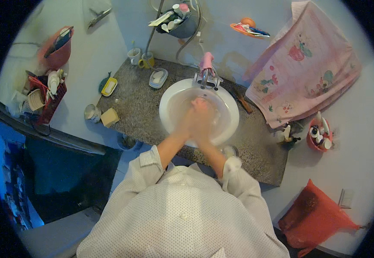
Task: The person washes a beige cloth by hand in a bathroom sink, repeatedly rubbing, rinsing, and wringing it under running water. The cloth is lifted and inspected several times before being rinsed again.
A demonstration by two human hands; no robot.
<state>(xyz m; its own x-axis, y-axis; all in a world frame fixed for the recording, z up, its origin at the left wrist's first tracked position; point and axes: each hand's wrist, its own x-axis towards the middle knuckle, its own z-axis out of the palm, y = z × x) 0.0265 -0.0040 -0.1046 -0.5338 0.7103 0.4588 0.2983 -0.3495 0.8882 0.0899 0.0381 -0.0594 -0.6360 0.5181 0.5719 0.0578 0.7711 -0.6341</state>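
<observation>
Over the white washbasin (pixel 166 124), my left hand (pixel 185 122) and my right hand (pixel 205 120) are pressed together, both blurred by motion. A pinkish patch shows at their far tips; I cannot tell whether it is fingers or a thing held. Cloudy water seems to stand in the bowl around them. Behind the bowl rises a metal faucet (pixel 203 80) with a pink cloth (pixel 207 59) wrapped on its top. A soap dish (pixel 158 78) with white soap sits just left of the basin, on the speckled stone counter (pixel 132 100).
Two mugs stand at the back left: white (pixel 134 55) and yellow (pixel 147 60). A yellow soap dish (pixel 109 87), a jar (pixel 92 113) and a yellow block (pixel 110 117) line the left edge. A brush (pixel 244 104) lies right of the basin, below a hanging pink towel (pixel 303 71).
</observation>
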